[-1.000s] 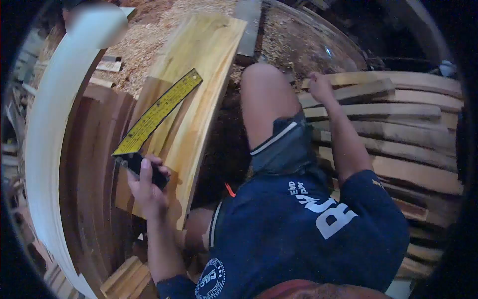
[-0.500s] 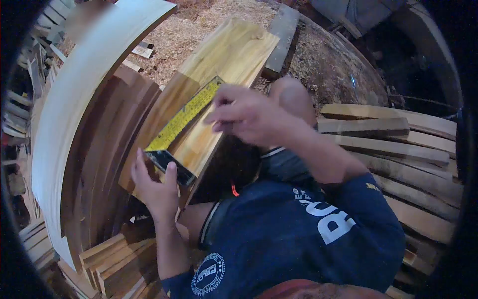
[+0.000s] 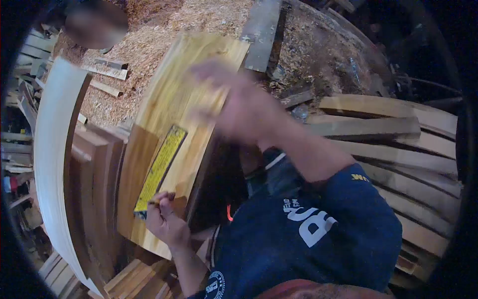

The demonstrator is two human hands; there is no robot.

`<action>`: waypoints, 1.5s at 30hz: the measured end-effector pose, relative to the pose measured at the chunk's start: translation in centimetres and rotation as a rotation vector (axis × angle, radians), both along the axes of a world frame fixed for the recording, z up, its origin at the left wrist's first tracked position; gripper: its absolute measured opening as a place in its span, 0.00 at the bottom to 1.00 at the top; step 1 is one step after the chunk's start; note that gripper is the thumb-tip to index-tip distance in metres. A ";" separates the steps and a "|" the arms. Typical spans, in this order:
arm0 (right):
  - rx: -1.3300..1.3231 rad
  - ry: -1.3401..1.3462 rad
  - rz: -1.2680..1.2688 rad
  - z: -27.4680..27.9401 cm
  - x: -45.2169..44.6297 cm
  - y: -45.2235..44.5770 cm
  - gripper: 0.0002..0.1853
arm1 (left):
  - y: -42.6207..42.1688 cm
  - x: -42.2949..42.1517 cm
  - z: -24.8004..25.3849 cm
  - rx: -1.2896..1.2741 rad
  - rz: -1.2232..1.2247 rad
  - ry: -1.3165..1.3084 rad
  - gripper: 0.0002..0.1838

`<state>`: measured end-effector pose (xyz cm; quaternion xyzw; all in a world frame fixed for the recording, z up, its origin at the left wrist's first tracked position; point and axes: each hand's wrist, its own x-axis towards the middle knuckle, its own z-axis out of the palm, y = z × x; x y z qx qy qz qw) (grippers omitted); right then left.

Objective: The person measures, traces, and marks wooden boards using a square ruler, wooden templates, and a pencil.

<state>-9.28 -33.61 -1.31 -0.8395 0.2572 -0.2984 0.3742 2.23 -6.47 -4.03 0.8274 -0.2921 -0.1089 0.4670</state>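
A try square with a yellow, printed blade [image 3: 162,167] lies slanted on a wide pale wooden board [image 3: 199,55]. At the blade's lower end, my left hand [image 3: 169,224] is closed with its fingers curled around the square's dark handle, which it mostly hides. My right hand [image 3: 236,102] is over the board's right edge, above the square and apart from it. Motion blurs it, but thumb and fingers look spread, and nothing shows between them. The board slants across in front of my knees.
A long curved pale plank [image 3: 55,164] stands at the left beside several brown boards [image 3: 94,174]. Wood shavings [image 3: 164,30] cover the ground beyond. Several curved wooden slats [image 3: 388,129] are stacked at the right. A grey plank [image 3: 264,35] lies past the board's far end.
The square has slid down and turned steeper on the board. My left hand has gone from spread fingers to closed at its handle. My right hand has left the blade and opened.
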 end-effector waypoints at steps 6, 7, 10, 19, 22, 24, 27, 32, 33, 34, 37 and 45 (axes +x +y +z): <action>0.062 0.357 -0.914 -18.1 -5.1 -23.8 0.47 | -1.0 0.4 -1.0 0.078 0.097 0.111 0.22; 0.177 0.482 -0.919 -21.0 -4.6 -25.1 0.52 | -0.8 0.6 -1.4 0.113 0.109 0.076 0.22; 0.314 0.701 -0.835 -28.2 -0.8 -28.2 0.66 | -1.0 0.7 -1.4 0.226 0.159 0.024 0.22; 0.531 0.817 -0.871 -29.7 4.2 -28.3 0.68 | -1.8 0.7 -1.6 0.225 0.229 0.030 0.14; 0.470 0.796 -0.860 -30.3 2.9 -27.8 0.67 | -1.9 0.9 -1.8 0.176 0.259 0.109 0.13; 0.451 0.771 -0.876 -30.3 3.3 -27.7 0.67 | -1.3 1.1 -2.0 0.183 0.236 0.068 0.13; 0.431 0.795 -0.858 -31.6 2.4 -28.2 0.67 | -0.3 1.5 -2.4 0.156 0.290 0.136 0.15; 0.473 0.483 -0.719 -35.8 -5.7 -29.6 0.66 | -1.6 1.1 -1.6 0.259 0.278 0.095 0.16; 0.449 0.361 -0.668 -37.1 -8.3 -30.6 0.65 | -1.8 1.1 -1.3 0.285 0.305 0.112 0.16; 0.427 0.367 -0.604 -37.2 -11.2 -31.5 0.62 | -1.9 1.1 -1.2 0.312 0.331 0.129 0.16; 0.555 0.301 -0.452 -39.5 -18.9 -33.3 0.58 | -0.6 2.0 -2.2 0.259 0.166 0.014 0.16; 0.380 0.511 -0.932 -37.0 -17.6 -29.7 0.67 | -1.6 1.4 -2.1 0.192 0.299 0.138 0.15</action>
